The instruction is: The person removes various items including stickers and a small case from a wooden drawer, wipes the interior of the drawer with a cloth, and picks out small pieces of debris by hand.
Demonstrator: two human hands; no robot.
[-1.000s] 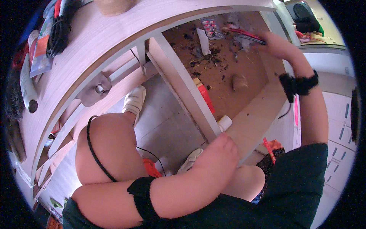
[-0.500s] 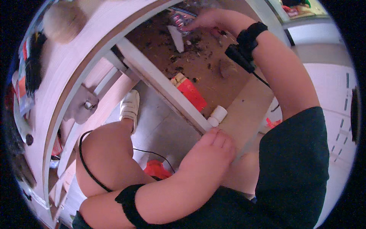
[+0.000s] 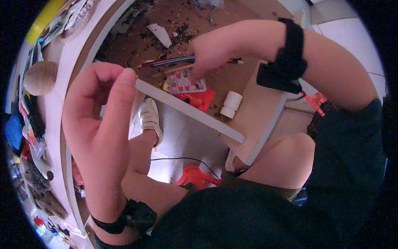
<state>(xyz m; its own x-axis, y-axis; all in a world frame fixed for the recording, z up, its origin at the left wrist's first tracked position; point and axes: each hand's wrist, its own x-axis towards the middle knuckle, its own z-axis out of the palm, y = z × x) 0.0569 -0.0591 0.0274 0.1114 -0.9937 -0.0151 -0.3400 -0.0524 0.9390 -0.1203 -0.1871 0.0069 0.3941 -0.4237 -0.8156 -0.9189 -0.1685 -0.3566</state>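
My right hand (image 3: 211, 52) reaches into a drawer with a brown bottom, its fingers closed on a clear blister pack of red and white capsules (image 3: 184, 81). Several thin pens or pencils (image 3: 168, 62) stick out beside that hand; whether they are gripped too is hidden. Under the blister pack lies a red packet (image 3: 201, 98). A white bottle (image 3: 231, 104) lies near the drawer's right corner. My left hand (image 3: 97, 110) is raised over the drawer's left front edge, fingers curled and thumb against them; what they hold, if anything, is hidden.
Dark crumbs and a white shard (image 3: 159, 35) litter the drawer bottom. The drawer's front board (image 3: 186, 108) runs between my hands and my legs. To the left, a desktop edge carries a wooden ball (image 3: 40, 78) and clutter. Below are a red object (image 3: 195, 176) and a thin cable.
My left hand has lifted off the drawer's front corner and moved up and left, fingers curling. My right hand has brought the blister pack toward the drawer front, over the red packet. The view has shifted.
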